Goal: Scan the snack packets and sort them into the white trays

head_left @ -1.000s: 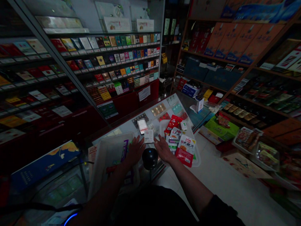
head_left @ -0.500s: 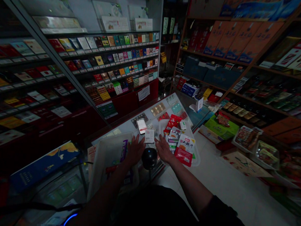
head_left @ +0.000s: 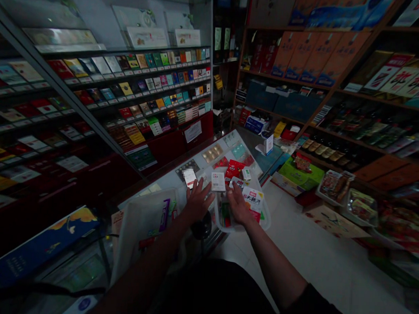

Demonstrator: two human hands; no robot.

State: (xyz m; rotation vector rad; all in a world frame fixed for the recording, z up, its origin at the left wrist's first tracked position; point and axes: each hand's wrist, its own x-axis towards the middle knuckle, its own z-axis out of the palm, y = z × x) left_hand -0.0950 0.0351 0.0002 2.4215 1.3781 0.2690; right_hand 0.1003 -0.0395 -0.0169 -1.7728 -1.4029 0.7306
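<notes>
My left hand (head_left: 198, 201) is over the counter with its fingers spread, holding nothing. Its fingertips lie between a lit phone (head_left: 190, 178) and a small white printed pack (head_left: 218, 181). Closed fingers of my right hand (head_left: 240, 206) meet the pack's lower right corner; their exact hold is partly hidden. The pack is above the upper left rim of a white plastic basket (head_left: 267, 223). In that basket are a red snack packet (head_left: 234, 169), a white-and-red snack packet (head_left: 253, 199) and a small white-and-green box (head_left: 246, 174). Under my left wrist stands a black rounded device (head_left: 202, 227).
A second pale plastic basket (head_left: 130, 218) with a few colourful packets stands at left. The glass counter (head_left: 167, 177) displays boxes. Cigarette shelves (head_left: 144, 67) line the back, bottle shelves (head_left: 362, 121) the right. A blue box (head_left: 44, 243) lies at lower left.
Both hands and the white pack have moved right and slightly forward, the pack to the right basket's rim. My left fingers have spread wider. The view has turned a little right.
</notes>
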